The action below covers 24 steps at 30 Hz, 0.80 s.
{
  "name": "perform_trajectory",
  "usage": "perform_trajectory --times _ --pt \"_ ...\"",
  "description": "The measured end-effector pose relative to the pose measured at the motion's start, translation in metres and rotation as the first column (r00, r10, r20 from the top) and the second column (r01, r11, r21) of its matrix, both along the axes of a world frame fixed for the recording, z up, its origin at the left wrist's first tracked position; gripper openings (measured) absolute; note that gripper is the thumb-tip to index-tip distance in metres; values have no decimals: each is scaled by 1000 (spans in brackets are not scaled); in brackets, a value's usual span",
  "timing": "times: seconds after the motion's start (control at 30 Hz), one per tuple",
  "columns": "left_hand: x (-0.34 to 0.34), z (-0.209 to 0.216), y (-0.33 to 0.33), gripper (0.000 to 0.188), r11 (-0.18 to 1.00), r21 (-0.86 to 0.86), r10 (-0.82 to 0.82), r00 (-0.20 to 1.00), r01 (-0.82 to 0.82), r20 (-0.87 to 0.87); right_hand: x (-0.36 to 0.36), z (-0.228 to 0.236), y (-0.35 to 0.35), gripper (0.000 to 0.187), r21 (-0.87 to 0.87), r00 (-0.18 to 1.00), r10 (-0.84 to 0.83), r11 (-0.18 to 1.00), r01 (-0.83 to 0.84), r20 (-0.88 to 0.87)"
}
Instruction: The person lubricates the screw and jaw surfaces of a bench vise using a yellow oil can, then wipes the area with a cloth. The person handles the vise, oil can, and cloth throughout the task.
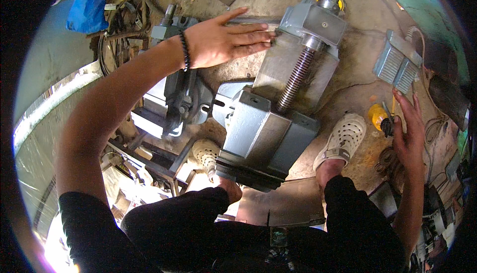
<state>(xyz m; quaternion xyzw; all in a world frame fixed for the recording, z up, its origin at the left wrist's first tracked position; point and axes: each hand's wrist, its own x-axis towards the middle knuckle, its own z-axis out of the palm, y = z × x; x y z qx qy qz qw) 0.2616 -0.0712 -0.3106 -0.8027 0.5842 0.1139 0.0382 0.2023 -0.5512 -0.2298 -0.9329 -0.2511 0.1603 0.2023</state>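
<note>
A large grey machine vise [271, 136] with a bare threaded screw [296, 77] lies on the floor between my feet. My left hand [226, 39] is stretched flat with its fingers apart, its fingertips at the upper left edge of the vise bed [280, 57]. Low on the right, my right hand [410, 129] has its fingers extended beside a small yellow bottle [378, 114] with a black top [386, 126]. The thumb is close to the black top; whether they touch, I cannot tell. A second, smaller vise [181, 94] lies partly under my left forearm.
Past my right hand lies a grey ribbed double foot pedal [397, 62] with a cable. My light clogs [343, 136] stand on either side of the vise. A metal frame [144, 159], a blue bag [89, 5] and heaped cables [117, 49] are at the left. A brown sheet [280, 203] lies nearest me.
</note>
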Motion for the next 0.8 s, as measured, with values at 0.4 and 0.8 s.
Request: perform_trajectory --times 0.4,0.8 --pt "-85 62 9 36 737 -162 600 745 -656 -291 0 10 0 50 79 996 -4 997 -4 95" --pt "-145 163 54 33 461 295 887 445 -837 -124 -24 26 -6 48 166 995 30 985 -45 94"
